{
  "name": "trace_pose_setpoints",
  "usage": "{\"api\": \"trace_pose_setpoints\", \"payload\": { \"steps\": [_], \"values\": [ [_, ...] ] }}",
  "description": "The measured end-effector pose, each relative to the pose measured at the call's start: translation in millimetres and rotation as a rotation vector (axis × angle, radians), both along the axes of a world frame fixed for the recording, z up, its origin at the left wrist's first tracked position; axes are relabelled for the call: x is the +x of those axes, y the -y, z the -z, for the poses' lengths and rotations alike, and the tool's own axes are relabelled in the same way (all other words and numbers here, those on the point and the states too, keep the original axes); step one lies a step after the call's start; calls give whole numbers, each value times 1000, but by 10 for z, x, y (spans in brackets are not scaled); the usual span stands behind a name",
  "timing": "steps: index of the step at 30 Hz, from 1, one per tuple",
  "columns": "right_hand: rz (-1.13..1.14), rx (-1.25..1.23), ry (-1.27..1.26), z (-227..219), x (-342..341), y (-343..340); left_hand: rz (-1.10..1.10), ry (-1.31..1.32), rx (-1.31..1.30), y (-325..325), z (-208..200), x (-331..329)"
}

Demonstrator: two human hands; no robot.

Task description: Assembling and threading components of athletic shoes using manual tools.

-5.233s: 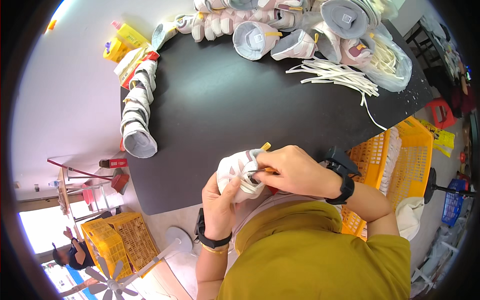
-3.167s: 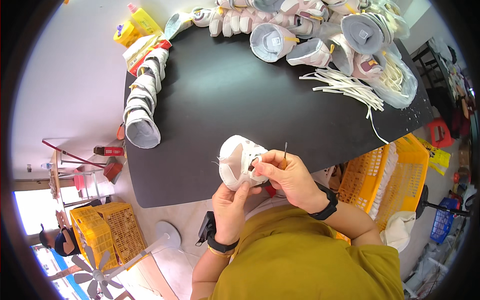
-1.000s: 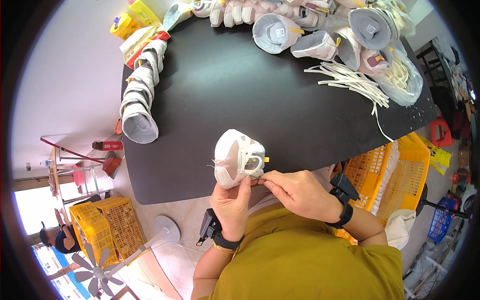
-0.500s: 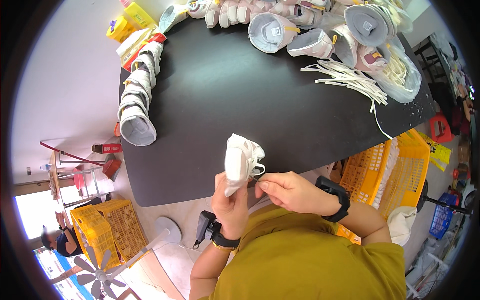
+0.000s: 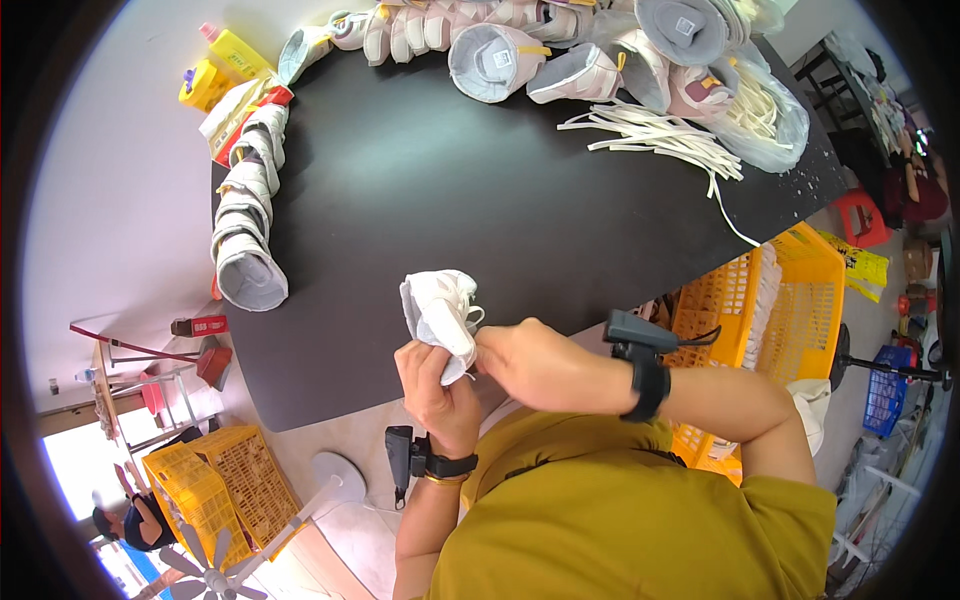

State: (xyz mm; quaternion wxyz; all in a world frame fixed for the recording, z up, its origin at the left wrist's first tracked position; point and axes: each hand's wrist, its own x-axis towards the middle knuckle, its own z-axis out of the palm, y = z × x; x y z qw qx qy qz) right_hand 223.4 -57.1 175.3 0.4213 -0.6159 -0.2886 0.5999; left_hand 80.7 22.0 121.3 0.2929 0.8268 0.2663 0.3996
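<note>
Above the near edge of the black table (image 5: 400, 200), a white shoe upper (image 5: 438, 305) is gripped low down by my left hand (image 5: 436, 398), whose fingers are closed round it. A thin pale lace loop (image 5: 477, 316) stands out from the upper's right side. My right hand (image 5: 535, 365) is against that same side, closed, its back turned up. Its fingertips are hidden by the hand itself, so what they pinch cannot be made out.
Nested shoe uppers (image 5: 243, 215) line the table's left edge; more uppers (image 5: 420, 32) crowd the back. Loose white laces (image 5: 660, 135) lie at right by a plastic bag (image 5: 785, 145). An orange crate (image 5: 800, 290) stands by the table's right side. Another person (image 5: 145, 520) is far left.
The upper has turned and tilted in my left hand. My right hand has rolled back-up and come closer to it; the thin dark thing seen at its fingertips is now hidden. The view has shifted.
</note>
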Motion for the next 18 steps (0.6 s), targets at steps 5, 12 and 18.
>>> {"api": "trace_pose_setpoints", "payload": {
  "steps": [5,12,18],
  "values": [
    [220,-125,-993,72,-102,86,58,72,-17,-31,4,-15],
    [-54,218,608,41,-147,47,65,4,-18,-51,16,-40],
    [233,-192,-837,-74,-165,-32,21,111,-64,-44,55,-20]
  ]
}}
